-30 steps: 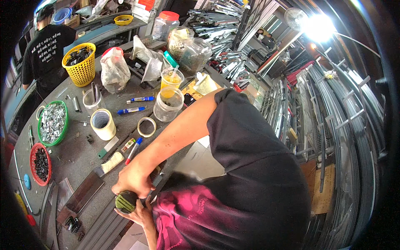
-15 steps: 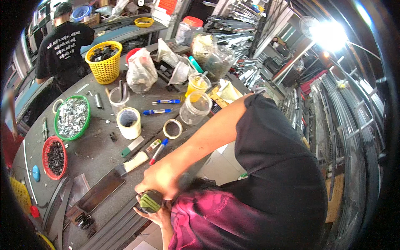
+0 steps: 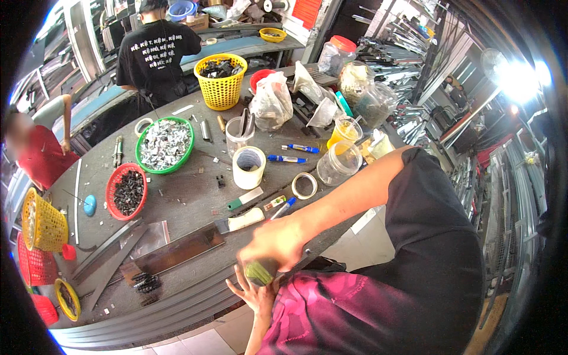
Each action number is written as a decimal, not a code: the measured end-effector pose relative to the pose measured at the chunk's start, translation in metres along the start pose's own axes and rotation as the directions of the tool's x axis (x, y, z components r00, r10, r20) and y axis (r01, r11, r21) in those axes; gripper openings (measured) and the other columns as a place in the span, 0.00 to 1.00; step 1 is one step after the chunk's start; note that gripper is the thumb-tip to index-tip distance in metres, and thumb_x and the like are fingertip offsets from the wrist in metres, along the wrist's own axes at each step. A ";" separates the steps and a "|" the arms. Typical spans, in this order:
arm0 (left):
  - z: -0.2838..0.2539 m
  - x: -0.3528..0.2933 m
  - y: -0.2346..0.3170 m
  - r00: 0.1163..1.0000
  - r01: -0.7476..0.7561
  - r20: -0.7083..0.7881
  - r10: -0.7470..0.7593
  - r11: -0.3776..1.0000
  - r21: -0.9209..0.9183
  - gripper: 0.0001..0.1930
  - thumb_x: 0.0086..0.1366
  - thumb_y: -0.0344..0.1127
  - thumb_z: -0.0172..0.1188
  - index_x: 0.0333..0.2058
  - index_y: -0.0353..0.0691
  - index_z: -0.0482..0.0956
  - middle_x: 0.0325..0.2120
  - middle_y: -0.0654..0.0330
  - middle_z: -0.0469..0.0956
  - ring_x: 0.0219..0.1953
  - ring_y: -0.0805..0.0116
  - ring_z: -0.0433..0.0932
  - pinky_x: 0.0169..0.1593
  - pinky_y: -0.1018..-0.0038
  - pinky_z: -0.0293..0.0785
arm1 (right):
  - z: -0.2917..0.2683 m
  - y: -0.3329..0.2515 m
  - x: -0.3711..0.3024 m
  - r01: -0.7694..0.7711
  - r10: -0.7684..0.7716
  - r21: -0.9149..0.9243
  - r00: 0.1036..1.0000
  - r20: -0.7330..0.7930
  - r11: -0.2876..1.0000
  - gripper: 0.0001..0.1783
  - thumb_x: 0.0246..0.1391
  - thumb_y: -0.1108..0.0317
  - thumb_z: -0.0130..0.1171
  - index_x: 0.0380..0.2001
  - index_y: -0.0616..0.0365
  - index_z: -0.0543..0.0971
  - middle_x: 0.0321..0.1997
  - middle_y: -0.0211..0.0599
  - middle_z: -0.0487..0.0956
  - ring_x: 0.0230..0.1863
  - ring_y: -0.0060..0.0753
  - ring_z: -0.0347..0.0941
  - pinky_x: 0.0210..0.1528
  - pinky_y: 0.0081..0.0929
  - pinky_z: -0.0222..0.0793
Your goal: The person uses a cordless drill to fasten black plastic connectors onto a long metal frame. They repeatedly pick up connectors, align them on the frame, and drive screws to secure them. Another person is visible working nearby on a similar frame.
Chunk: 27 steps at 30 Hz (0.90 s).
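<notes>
My right hand (image 3: 273, 241) comes from the right over the table's near edge, fingers wrapped round a dark object with a ridged yellow-green end (image 3: 258, 274). Its kind cannot be made out, and motion blurs it. Just below it, my left hand (image 3: 255, 296) has its fingers spread apart; whether its palm touches the object is hidden. Beside both hands, long grey metal profiles (image 3: 177, 310) run along the table's near edge. A putty knife with a pale handle (image 3: 245, 219) lies beyond my right hand, close to a blue-capped marker (image 3: 284, 208).
On the dark table stand a green basket (image 3: 138, 155) of metal pieces, a red basket (image 3: 109, 195) of black parts, a yellow basket (image 3: 220, 100), a clear jar (image 3: 338, 171) and a tape roll (image 3: 249, 171). Two people, one in black (image 3: 155, 77), one in red (image 3: 44, 154), are beyond the table.
The view has swung left, so the table sits further right and the person in red shows more. My left fingers have spread away from the green-ended object; my right hand still grips it.
</notes>
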<state>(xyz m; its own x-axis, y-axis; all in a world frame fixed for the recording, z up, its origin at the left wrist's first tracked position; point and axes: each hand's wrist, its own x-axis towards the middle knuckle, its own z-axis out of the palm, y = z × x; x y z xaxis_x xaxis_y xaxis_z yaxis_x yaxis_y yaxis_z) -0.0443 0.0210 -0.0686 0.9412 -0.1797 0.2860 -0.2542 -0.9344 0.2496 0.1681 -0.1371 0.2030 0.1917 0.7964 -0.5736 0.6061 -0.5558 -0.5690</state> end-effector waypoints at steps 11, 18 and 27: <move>-0.041 0.018 0.016 0.995 0.079 0.071 -0.075 0.995 -0.056 0.47 0.62 0.73 0.75 0.78 0.70 0.76 0.84 0.48 0.64 0.86 0.40 0.58 0.82 0.18 0.42 | -0.001 0.019 -0.103 0.351 -0.231 0.198 0.860 -0.455 0.915 0.48 0.59 0.75 0.80 0.82 0.55 0.72 0.73 0.44 0.87 0.69 0.45 0.87 0.72 0.39 0.81; -0.046 0.024 0.019 0.992 0.122 0.049 -0.118 0.987 -0.104 0.51 0.61 0.73 0.76 0.73 0.43 0.80 0.84 0.51 0.66 0.87 0.44 0.58 0.86 0.27 0.36 | 0.103 0.006 -0.192 -0.072 0.578 0.724 0.658 -0.482 0.686 0.46 0.61 0.76 0.80 0.81 0.52 0.75 0.65 0.38 0.90 0.61 0.29 0.87 0.68 0.35 0.81; -0.068 0.022 0.020 0.989 0.110 -0.063 -0.135 0.946 -0.305 0.45 0.66 0.61 0.79 0.75 0.47 0.76 0.81 0.47 0.65 0.86 0.40 0.57 0.86 0.27 0.44 | 0.148 0.042 -0.204 -0.034 0.472 0.607 0.664 -0.580 0.794 0.45 0.56 0.71 0.84 0.77 0.50 0.78 0.63 0.46 0.92 0.67 0.40 0.87 0.70 0.42 0.80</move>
<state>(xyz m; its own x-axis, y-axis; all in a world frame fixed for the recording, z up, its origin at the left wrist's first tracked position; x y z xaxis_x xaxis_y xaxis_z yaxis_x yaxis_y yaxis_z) -0.0442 0.0196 0.0058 0.9511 -0.0325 0.3073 -0.2052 -0.8100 0.5493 0.0400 -0.3582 0.2093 0.8612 0.4049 -0.3071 0.0063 -0.6128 -0.7902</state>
